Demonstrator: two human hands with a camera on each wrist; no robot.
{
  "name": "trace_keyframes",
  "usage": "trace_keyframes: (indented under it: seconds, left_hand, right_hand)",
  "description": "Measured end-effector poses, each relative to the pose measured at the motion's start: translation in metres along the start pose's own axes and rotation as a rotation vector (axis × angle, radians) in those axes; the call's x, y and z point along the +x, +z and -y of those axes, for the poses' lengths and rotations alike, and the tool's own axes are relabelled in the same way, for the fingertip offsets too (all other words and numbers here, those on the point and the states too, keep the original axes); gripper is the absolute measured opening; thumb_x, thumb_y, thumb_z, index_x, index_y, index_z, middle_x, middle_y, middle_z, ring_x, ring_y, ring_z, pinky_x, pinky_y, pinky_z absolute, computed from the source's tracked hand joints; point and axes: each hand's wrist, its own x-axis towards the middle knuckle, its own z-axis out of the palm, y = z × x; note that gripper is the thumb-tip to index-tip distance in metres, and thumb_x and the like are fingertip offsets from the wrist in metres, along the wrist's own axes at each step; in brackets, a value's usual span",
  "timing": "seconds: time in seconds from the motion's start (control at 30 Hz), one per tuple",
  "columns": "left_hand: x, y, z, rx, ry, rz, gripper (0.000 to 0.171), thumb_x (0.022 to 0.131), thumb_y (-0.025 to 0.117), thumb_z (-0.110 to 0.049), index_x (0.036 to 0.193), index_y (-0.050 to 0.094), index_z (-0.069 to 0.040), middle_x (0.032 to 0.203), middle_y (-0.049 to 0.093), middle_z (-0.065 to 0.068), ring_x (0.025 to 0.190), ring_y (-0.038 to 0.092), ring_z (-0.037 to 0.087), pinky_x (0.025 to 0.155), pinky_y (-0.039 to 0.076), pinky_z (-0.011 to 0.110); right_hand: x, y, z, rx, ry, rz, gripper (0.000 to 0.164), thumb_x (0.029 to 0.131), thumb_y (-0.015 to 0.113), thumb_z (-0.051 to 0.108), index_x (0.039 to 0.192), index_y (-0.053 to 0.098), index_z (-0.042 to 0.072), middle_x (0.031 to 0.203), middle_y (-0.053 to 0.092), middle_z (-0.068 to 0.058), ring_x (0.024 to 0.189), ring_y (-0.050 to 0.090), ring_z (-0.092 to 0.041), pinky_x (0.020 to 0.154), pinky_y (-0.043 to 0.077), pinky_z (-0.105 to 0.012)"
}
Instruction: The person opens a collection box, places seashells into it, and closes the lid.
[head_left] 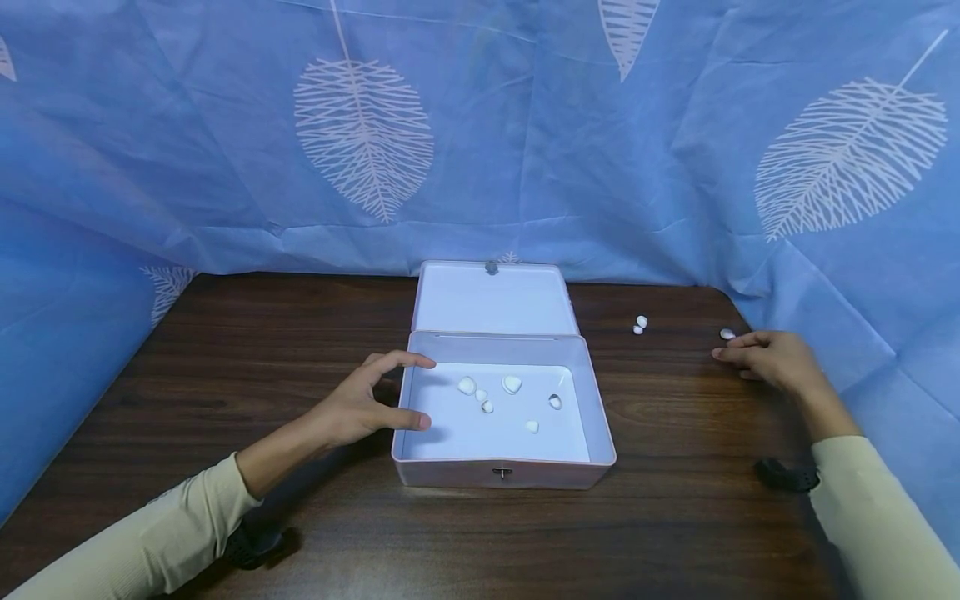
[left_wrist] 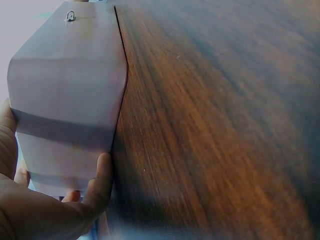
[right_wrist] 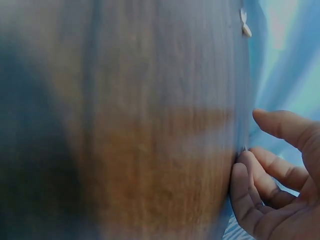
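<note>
Dark wooden counter (head_left: 300, 333) carries an open pink box (head_left: 502, 471). Left hand (head_left: 360, 408) grips its left wall, fingers spread. Right hand (head_left: 772, 358) rests beside a white shell (head_left: 727, 334), fingers loosely together.

You are looking at a dark wooden table (head_left: 675, 533); a blue leaf-print curtain (head_left: 525, 125) is hanging from nine round to three o'clock.
</note>
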Motion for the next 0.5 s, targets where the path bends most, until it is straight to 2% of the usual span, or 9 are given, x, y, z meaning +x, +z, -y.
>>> trace_keyframes:
  seconds: [0.13, 0.37, 0.43, 0.5]
  left_hand:
    - [0.0, 0.0, 0.0, 0.006, 0.001, 0.001, 0.076, 0.087, 0.099, -0.039, 0.155, 0.065, -0.034, 0.173, 0.035, 0.02, 0.155, 0.039, 0.053, 0.111, 0.049, 0.07]
    - [0.001, 0.0, 0.0, 0.007, -0.002, 0.001, 0.076, 0.087, 0.099, -0.039, 0.155, 0.065, -0.034, 0.173, 0.034, 0.02, 0.155, 0.039, 0.053, 0.112, 0.047, 0.071]
    - [0.001, 0.0, 0.0, 0.006, 0.0, 0.003, 0.076, 0.087, 0.099, -0.039, 0.155, 0.065, -0.033, 0.173, 0.034, 0.02, 0.154, 0.039, 0.053, 0.112, 0.048, 0.07]
    - [0.001, 0.0, 0.0, 0.003, 0.002, 0.005, 0.076, 0.087, 0.099, -0.039, 0.155, 0.065, -0.033, 0.173, 0.034, 0.02, 0.154, 0.04, 0.053, 0.111, 0.048, 0.069]
  right_hand:
    - [0.005, -0.004, -0.002, 0.051, 0.021, -0.008, 0.064, 0.107, 0.079, 0.035, 0.14, 0.058, -0.015, 0.121, 0.068, -0.011, 0.081, 0.064, 0.008, 0.076, 0.066, -0.027]
    - [0.019, -0.005, -0.007, 0.065, 0.014, -0.014, 0.073, 0.109, 0.077, 0.035, 0.152, 0.048, -0.016, 0.128, 0.061, -0.017, 0.082, 0.063, 0.006, 0.076, 0.066, -0.026]
    - [0.023, -0.007, -0.009, 0.072, 0.012, -0.005, 0.075, 0.109, 0.076, 0.034, 0.157, 0.045, -0.016, 0.124, 0.063, -0.012, 0.083, 0.064, 0.005, 0.077, 0.066, -0.027]
    - [0.026, -0.009, -0.011, 0.08, 0.013, 0.008, 0.076, 0.11, 0.075, 0.032, 0.16, 0.044, -0.015, 0.115, 0.064, -0.002, 0.083, 0.064, 0.005, 0.077, 0.066, -0.026]
